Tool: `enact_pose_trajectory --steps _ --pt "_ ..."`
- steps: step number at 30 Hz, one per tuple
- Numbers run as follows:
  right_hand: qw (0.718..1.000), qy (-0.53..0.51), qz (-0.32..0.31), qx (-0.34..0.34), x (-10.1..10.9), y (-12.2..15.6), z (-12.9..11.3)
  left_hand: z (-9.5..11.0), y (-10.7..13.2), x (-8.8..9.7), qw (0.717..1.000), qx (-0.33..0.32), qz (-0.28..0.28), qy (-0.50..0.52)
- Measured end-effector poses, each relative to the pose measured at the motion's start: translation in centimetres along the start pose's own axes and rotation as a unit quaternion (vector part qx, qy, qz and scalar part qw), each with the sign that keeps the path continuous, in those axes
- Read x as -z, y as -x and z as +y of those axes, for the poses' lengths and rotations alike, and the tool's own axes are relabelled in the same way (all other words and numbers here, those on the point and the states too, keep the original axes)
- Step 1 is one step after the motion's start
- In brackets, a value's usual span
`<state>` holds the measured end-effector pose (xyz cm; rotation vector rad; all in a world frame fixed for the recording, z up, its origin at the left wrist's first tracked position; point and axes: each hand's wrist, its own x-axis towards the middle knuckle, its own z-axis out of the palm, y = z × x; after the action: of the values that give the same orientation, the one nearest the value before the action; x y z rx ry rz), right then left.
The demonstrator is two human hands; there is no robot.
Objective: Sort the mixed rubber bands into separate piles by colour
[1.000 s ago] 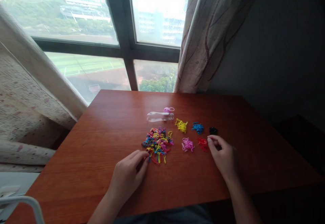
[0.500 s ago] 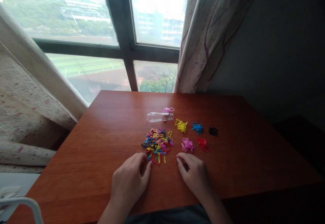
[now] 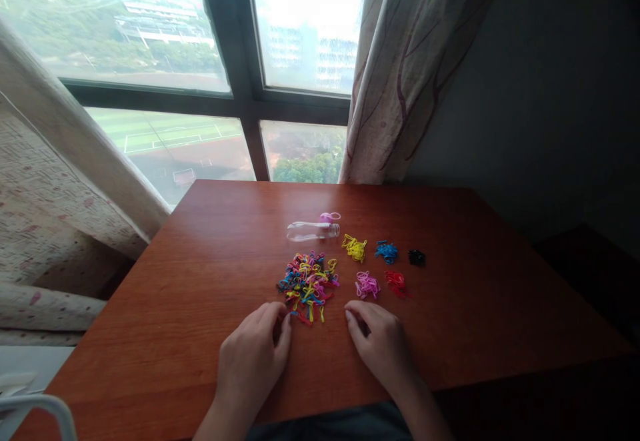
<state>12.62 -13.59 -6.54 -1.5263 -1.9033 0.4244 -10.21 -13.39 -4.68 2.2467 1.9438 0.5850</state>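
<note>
A mixed pile of coloured rubber bands [image 3: 307, 280] lies on the wooden table. At its near left edge rests my left hand [image 3: 255, 351], fingers curled, with thumb and index tips close together; anything between them is too small to make out. My right hand [image 3: 377, 334] lies to the right of the pile, just below the pink bands [image 3: 367, 284], also curled with thumb against index. Whether it pinches anything is hidden. Sorted heaps of yellow bands [image 3: 355, 248], blue bands [image 3: 387, 252], black bands [image 3: 417, 257] and red bands [image 3: 395, 283] sit farther right.
A clear bottle [image 3: 313, 230] lies on its side behind the pile, with a pink looped cap [image 3: 329, 217] beside its neck. Beyond the table [image 3: 165, 308] are a window and curtains [image 3: 380, 94]. A white curved bar [image 3: 45, 401] stands at lower left.
My left thumb has drawn in slightly toward the index finger, away from the pile. My right hand keeps its place. The whole view has shifted a little.
</note>
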Motion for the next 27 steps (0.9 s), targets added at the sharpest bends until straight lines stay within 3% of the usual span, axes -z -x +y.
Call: enact_pose_trajectory --steps 11,27 --pt "1.0 0.003 0.008 0.008 0.02 -0.01 0.08 -0.31 0.05 -0.13 0.999 -0.01 0.026 0.017" --pt "1.0 0.008 0.001 0.003 0.13 0.02 -0.08 -0.35 0.1 -0.1 0.999 -0.027 0.005 0.032"
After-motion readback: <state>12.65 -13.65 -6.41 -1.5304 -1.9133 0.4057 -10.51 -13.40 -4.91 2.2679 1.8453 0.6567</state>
